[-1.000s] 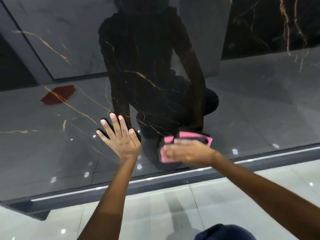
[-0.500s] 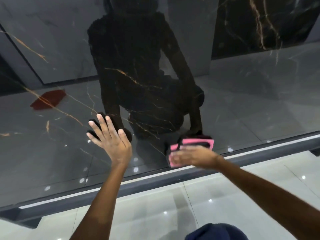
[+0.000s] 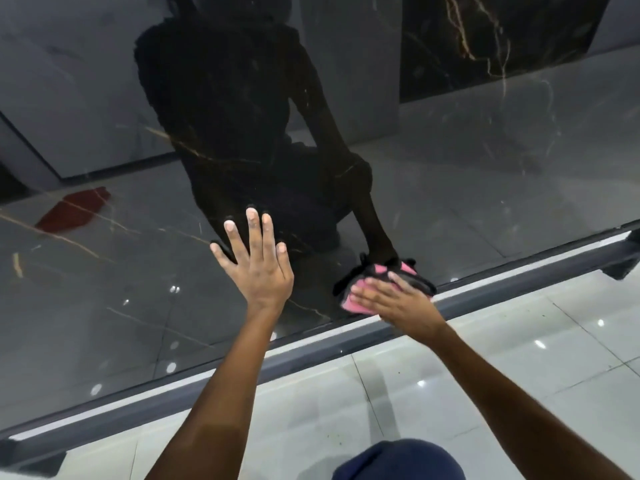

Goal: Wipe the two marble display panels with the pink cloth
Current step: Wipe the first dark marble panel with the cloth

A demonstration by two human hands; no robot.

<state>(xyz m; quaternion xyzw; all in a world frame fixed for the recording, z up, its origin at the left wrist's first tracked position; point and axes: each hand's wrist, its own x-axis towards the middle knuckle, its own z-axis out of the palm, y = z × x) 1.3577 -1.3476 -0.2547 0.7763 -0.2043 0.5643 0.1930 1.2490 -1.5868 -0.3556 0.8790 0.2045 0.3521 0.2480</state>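
A glossy dark marble panel (image 3: pixel 104 292) with thin gold veins stands upright in front of me and mirrors my crouched figure. My left hand (image 3: pixel 258 265) lies flat on it with fingers spread, holding nothing. My right hand (image 3: pixel 394 303) presses the pink cloth (image 3: pixel 353 304) against the panel's bottom edge, just above the grey frame rail (image 3: pixel 519 289). Most of the cloth is hidden under my fingers; its pink reflection shows just above. A second panel cannot be told apart from the reflections.
Pale glossy floor tiles (image 3: pixel 519 368) lie below the rail. My dark blue knee (image 3: pixel 398 462) shows at the bottom. A red shape (image 3: pixel 74 209) and another dark veined slab (image 3: pixel 485 39) appear as reflections in the panel.
My right hand has slid the pink cloth down and to the right along the panel's bottom edge. My left hand has stayed flat on the marble.
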